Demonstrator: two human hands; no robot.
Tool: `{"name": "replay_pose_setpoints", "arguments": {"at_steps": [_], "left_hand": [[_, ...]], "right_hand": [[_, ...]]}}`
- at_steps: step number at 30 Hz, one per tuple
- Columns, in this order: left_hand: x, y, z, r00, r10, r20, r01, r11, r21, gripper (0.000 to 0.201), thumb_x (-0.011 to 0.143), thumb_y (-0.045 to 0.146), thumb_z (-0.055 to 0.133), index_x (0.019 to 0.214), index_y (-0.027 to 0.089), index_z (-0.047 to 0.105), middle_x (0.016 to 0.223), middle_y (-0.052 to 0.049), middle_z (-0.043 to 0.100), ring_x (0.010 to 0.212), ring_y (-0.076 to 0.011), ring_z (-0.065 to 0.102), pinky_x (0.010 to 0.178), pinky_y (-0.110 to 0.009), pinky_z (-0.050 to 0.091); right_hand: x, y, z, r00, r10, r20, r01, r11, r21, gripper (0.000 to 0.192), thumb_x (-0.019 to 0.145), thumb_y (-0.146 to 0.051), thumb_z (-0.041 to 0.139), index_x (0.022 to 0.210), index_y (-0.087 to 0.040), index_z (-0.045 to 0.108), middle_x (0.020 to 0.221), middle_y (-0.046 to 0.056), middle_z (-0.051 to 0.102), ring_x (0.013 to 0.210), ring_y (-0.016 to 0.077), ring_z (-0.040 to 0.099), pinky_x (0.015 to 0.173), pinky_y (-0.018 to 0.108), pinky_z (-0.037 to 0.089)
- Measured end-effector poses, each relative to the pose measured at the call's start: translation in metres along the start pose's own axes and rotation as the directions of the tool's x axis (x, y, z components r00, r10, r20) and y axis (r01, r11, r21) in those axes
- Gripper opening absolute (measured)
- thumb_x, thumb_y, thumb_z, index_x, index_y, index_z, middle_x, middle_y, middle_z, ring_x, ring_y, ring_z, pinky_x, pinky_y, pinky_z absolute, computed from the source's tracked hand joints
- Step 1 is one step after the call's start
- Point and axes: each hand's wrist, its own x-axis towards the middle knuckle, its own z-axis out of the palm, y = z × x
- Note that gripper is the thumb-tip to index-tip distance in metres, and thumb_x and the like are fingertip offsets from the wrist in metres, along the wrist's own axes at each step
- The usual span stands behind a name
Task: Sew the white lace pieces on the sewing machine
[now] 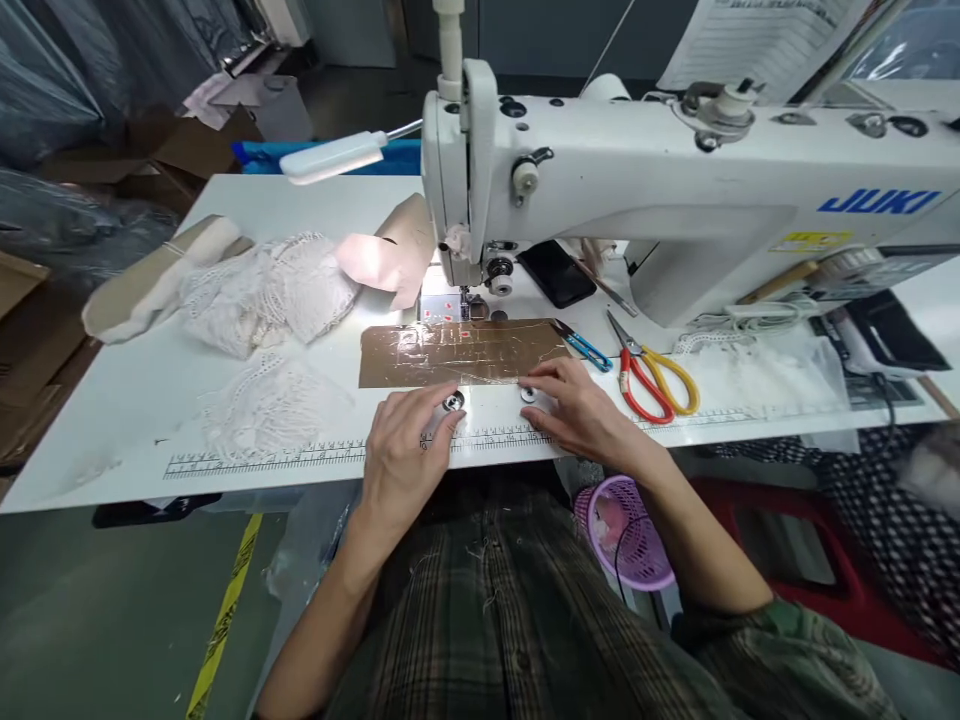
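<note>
Between the thumb and forefinger of my left hand (409, 440) is a small metal bobbin case (453, 401) with dark openings. My right hand (574, 405) pinches a small round silvery bobbin (529, 394) by its edges. Both hands are low over the white table's front edge, above a printed ruler strip (487, 438), with a gap between them. Just beyond the fingers lies a shiny brown taped sheet (450, 355), in front of the sewing machine's needle area (465, 300).
White lace pieces (270, 290) lie at left. Blue thread snips (583, 346), red-and-yellow-handled scissors (652, 370) and a black phone (556, 274) are at right. The sewing machine (637, 170) spans the back. A purple basket (626, 530) stands below the table.
</note>
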Motion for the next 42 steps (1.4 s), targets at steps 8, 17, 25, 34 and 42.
{"name": "replay_pose_setpoints", "arguments": {"at_steps": [8, 17, 25, 34, 42], "left_hand": [[0.012, -0.006, 0.001, 0.997, 0.074, 0.038, -0.078, 0.989, 0.126, 0.043, 0.093, 0.026, 0.061, 0.135, 0.019, 0.055, 0.137, -0.015, 0.057, 0.123, -0.0288, 0.057, 0.101, -0.049, 0.05], [0.0, 0.026, -0.022, 0.988, 0.152, 0.038, -0.141, 0.967, -0.213, 0.036, 0.089, 0.018, 0.066, 0.124, 0.027, 0.064, 0.124, -0.008, 0.064, 0.113, -0.022, 0.063, 0.097, -0.04, 0.055], [-0.055, 0.037, -0.03, 0.995, 0.096, 0.042, -0.067, 0.894, -0.443, 0.02, 0.085, 0.016, 0.071, 0.101, 0.027, 0.075, 0.122, -0.007, 0.064, 0.11, -0.0205, 0.063, 0.099, -0.039, 0.053], [-0.139, 0.026, -0.023, 0.995, -0.072, 0.066, 0.095, 0.87, -0.484, 0.012, 0.083, 0.02, 0.073, 0.094, 0.022, 0.075, 0.119, -0.01, 0.066, 0.099, -0.0206, 0.068, 0.087, -0.039, 0.059], [-0.163, 0.017, -0.011, 0.991, -0.136, 0.012, 0.128, 0.889, -0.44, 0.008, 0.085, 0.022, 0.07, 0.092, 0.022, 0.075, 0.106, -0.009, 0.071, 0.093, -0.0185, 0.069, 0.081, -0.033, 0.059]], "right_hand": [[0.012, -0.016, 0.008, 0.987, 0.127, 0.097, -0.158, 0.697, 0.7, 0.031, 0.1, -0.036, 0.051, 0.124, -0.019, 0.061, 0.093, 0.006, 0.069, 0.08, 0.0144, 0.064, 0.074, 0.031, 0.054], [0.004, -0.057, 0.028, 0.975, 0.055, 0.217, -0.223, 0.315, 0.922, 0.057, 0.091, -0.037, 0.066, 0.141, -0.026, 0.041, 0.109, 0.005, 0.067, 0.087, 0.013, 0.066, 0.081, 0.031, 0.057], [-0.041, -0.081, 0.053, 0.966, -0.08, 0.247, -0.222, 0.24, 0.945, 0.066, 0.081, -0.033, 0.078, 0.137, -0.024, 0.045, 0.096, 0.001, 0.063, 0.082, 0.0108, 0.06, 0.072, 0.024, 0.05], [-0.094, -0.069, 0.09, 0.896, 0.024, 0.443, -0.408, 0.434, 0.803, 0.034, 0.081, -0.047, 0.074, 0.085, -0.014, 0.07, 0.054, -0.007, 0.046, 0.049, 0.0058, 0.034, 0.046, 0.021, 0.026], [-0.106, -0.067, 0.109, 0.911, 0.093, 0.402, -0.397, 0.467, 0.79, 0.038, 0.077, -0.054, 0.075, 0.078, -0.016, 0.07, 0.066, -0.001, 0.055, 0.06, 0.0099, 0.042, 0.055, 0.024, 0.034]]}}
